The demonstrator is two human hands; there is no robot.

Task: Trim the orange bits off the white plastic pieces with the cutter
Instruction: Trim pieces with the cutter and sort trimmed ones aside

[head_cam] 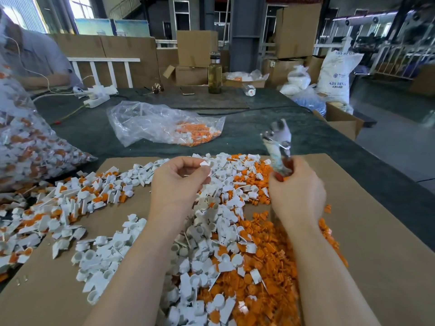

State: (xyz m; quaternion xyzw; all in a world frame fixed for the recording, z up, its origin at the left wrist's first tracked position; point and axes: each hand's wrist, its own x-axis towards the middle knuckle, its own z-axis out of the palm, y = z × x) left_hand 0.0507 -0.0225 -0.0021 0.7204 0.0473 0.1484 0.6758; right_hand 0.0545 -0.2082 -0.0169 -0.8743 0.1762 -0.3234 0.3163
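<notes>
Hands over our heap: left hand (181, 180) pinches a small white plastic piece (204, 164) for inspection, right hand (295, 187) grips the blurred metal cutter (279, 142) raised clear.

A dim workshop hall. Daylit windows (81, 8) sit at upper left, a grey steel column (244, 31) at top centre. Stacked cardboard boxes (196, 48) line the back. A white railing (103, 69) stands left; grey concrete floor (395, 137) shows at right.

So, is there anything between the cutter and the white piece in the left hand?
Nothing visible. The cutter, blurred, is raised in the right hand; open air separates it from the white piece pinched by the left hand.
</notes>
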